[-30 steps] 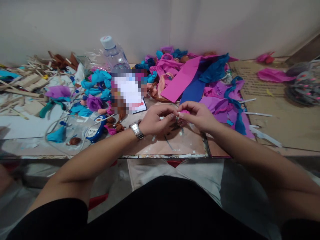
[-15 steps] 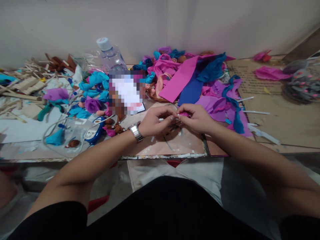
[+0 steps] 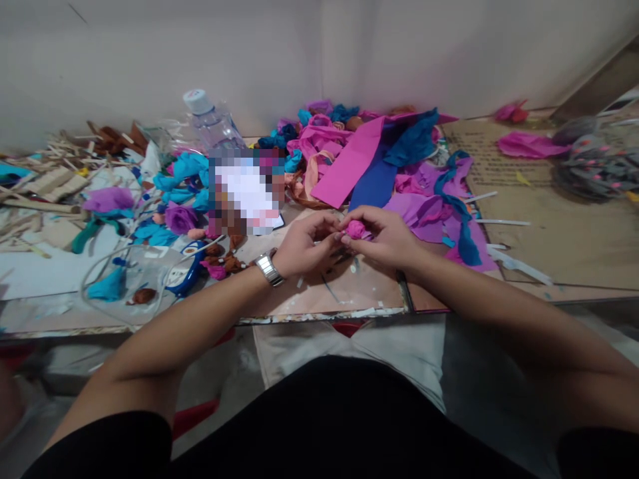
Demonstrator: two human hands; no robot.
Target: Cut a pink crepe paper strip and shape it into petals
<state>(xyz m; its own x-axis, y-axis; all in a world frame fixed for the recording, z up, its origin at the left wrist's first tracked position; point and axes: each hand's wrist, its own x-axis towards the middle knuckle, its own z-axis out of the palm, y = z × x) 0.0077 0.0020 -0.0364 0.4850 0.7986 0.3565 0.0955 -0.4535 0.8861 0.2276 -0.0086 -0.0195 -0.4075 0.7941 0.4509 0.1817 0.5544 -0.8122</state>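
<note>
Pink ball (image 3: 356,230) shifted into clearer view. Right hand (image 3: 382,236) pinches it; left hand (image 3: 307,246) just beside, pinch unclear. Likely shaping; next needs light grip.

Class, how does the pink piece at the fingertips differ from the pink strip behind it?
The pink piece is small and rounded; the pink strip is long and flat. The right hand holds the piece; the strip lies on the colourful pile. Both are pink.
</note>
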